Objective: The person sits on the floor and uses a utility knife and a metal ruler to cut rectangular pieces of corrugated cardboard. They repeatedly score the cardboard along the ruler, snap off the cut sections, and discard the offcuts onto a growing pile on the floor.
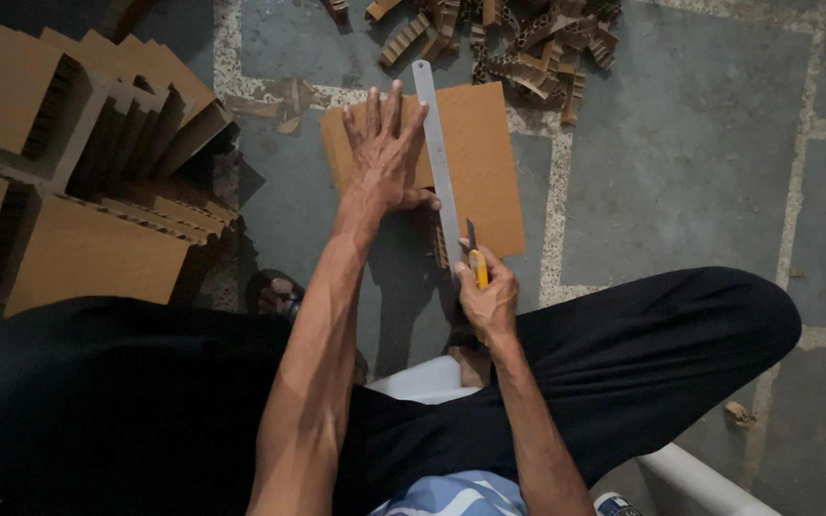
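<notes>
Far out past your left fingers, at the left edge of the view, stands a stack of honeycomb cardboard blocks [69, 182], brown slabs with dark slots between them, well apart from either hand. Nearer, below your left forearm, a sandalled foot [277, 294] shows on the grey stone floor [681, 162].

Your left hand [386, 153] lies flat, palm down, with the fingers spread apart and pointing away from you. It presses on the cardboard sheet [485, 162], a brown rectangle lying flat on the floor, and the thumb reaches right to the edge of the metal ruler [437, 153]. The ruler runs lengthwise over the sheet just to the right of those fingers, its far end sticking out beyond the sheet's top edge and its near end coming down toward your right hand.

Your right hand [488, 298] sits at the near edge of the sheet, fingers curled together and clamped on a yellow utility knife [477, 263]. The blade points away from you and stands right beside the ruler's right edge, at the lower end of the sheet.

Beyond the fingertips of both hands, at the top of the view, lies a heap of cardboard offcuts [518, 43], short corrugated strips scattered on the floor, just past the sheet's far right corner.
</notes>
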